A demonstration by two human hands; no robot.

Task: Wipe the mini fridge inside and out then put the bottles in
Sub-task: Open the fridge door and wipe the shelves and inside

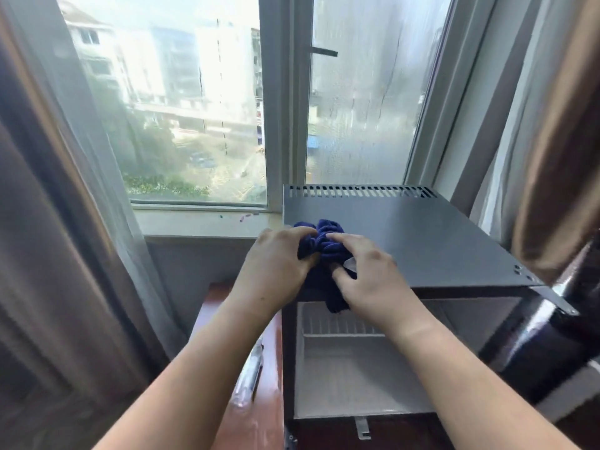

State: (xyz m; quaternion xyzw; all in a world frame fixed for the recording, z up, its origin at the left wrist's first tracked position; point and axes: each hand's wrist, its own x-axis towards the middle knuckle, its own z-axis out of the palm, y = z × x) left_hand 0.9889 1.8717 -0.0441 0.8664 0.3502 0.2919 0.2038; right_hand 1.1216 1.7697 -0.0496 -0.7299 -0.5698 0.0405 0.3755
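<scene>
A grey mini fridge (pixel 422 241) stands in front of the window with its door (pixel 558 336) swung open to the right. Its white inside (pixel 350 368) holds a wire shelf and nothing else that I can see. A bunched dark blue cloth (pixel 324 245) lies on the fridge top near its front left corner, one end hanging over the front edge. My left hand (pixel 276 264) grips the cloth's left side. My right hand (pixel 367 271) pinches its right side, fingers curled into it. A clear bottle (pixel 250 375) lies on the wooden surface left of the fridge.
The fridge stands on a red-brown wooden cabinet (pixel 253 417). A window sill (pixel 201 222) runs behind at the left. Brown curtains hang at the left (pixel 48 254) and the right (pixel 552 157), the right one close to the fridge's back corner.
</scene>
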